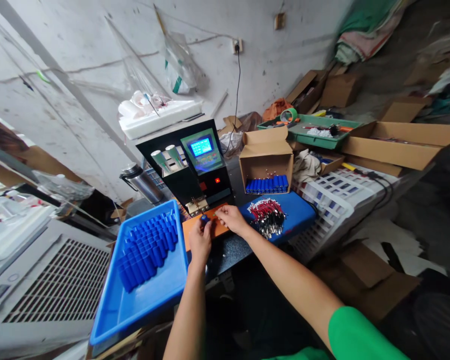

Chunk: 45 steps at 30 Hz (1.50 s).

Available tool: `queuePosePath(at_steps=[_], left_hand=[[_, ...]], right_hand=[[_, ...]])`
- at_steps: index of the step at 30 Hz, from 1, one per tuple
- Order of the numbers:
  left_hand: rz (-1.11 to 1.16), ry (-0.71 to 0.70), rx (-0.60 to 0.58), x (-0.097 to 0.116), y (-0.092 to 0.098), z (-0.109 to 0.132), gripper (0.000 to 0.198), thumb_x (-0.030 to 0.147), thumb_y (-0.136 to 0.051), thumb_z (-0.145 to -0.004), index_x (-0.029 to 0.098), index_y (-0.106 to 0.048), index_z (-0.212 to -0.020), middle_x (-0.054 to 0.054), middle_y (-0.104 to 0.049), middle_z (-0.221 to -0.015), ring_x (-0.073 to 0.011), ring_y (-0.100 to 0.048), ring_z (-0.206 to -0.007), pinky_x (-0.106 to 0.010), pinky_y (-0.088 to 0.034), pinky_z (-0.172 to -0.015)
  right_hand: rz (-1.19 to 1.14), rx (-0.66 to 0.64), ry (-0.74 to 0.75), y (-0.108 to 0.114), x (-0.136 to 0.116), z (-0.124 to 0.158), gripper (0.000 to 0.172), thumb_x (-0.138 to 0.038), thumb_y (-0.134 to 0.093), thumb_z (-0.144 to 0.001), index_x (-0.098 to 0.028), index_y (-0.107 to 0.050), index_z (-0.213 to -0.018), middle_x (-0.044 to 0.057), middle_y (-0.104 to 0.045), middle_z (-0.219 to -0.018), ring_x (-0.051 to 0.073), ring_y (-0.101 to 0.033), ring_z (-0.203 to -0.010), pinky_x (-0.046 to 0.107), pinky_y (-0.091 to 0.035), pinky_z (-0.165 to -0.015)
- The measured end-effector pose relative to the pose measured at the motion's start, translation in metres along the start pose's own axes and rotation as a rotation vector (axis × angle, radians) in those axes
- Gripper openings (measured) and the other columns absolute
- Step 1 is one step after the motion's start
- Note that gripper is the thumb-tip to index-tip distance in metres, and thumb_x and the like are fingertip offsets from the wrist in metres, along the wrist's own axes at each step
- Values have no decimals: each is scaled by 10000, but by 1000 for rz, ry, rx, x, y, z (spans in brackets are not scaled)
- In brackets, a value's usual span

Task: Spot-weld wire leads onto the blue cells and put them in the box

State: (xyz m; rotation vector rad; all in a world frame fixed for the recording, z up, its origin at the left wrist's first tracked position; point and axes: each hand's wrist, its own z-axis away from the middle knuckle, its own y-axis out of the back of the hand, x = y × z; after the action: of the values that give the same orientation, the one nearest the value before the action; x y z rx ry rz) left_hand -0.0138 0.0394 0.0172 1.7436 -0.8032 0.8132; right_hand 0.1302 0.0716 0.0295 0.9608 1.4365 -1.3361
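Note:
My left hand [199, 241] is closed round a blue battery cell [204, 219], holding it upright on the orange plate [221, 229] below the welding head of the black machine [195, 165]. My right hand [229, 218] pinches something small beside the cell's top; I cannot make out what. A blue tray [123, 305] on my left holds several blue cells [148, 245]. A bundle of red wires with metal tabs [267, 215] lies on a blue pad [298, 210] to the right of my right hand.
An open cardboard box [266, 155] behind the pad holds a row of blue cells. A white crate [333, 195], a green tray [315, 131] and more cartons stand at the right. A grey grille unit [48, 285] is at the left. A steel kettle [140, 182] stands behind the blue tray.

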Motion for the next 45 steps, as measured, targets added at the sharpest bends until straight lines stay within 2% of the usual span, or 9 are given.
queuePosePath(at_steps=[8,12,18,24,34,45], left_hand=[[-137,33,49,7,0,4,308,413,-541,-894,227,-688,-1090,-45,-732,-872,-188,-666,-781,-269,-465,-700],[-206,51,62,11,0,5,298,387,-539,-903,223,-689,-1101,-43,-724,-844,-186,-658,-758,-261,-428,-665],[-174,35,52,14,1,6,302,375,-540,-901,221,-684,-1117,-46,-720,-821,-198,-661,-767,-266,-421,-664],[-180,23,59,13,1,6,278,360,-550,-893,218,-694,-1082,-48,-719,-804,-201,-659,-749,-267,-409,-650],[-172,15,48,9,-1,5,272,372,-535,-898,209,-684,-1058,-43,-712,-791,-190,-652,-735,-263,-409,-648],[-191,11,63,10,0,5,307,365,-540,-897,218,-677,-1129,-52,-723,-816,-206,-657,-748,-272,-407,-647]], right_hand=[[21,-35,34,-17,-8,-4,236,-331,-621,-791,-175,-554,-628,-62,-498,-456,63,-407,-390,176,-308,-405],[112,-46,27,-22,-10,-9,195,-268,-615,-797,-171,-563,-636,-66,-499,-439,63,-411,-376,173,-313,-410],[220,-39,-5,-24,-13,-10,226,-264,-649,-801,-174,-556,-616,-63,-505,-437,66,-442,-370,167,-312,-393],[196,-44,-57,-27,-17,-11,233,-264,-673,-797,-182,-543,-622,-59,-500,-414,70,-415,-327,173,-273,-330],[132,-33,-50,-29,-15,-12,208,-227,-692,-774,-171,-566,-619,-63,-504,-408,61,-429,-336,159,-321,-346],[148,-10,-48,-32,-9,-16,167,-224,-646,-775,-170,-567,-638,-56,-507,-428,69,-440,-347,161,-309,-331]])
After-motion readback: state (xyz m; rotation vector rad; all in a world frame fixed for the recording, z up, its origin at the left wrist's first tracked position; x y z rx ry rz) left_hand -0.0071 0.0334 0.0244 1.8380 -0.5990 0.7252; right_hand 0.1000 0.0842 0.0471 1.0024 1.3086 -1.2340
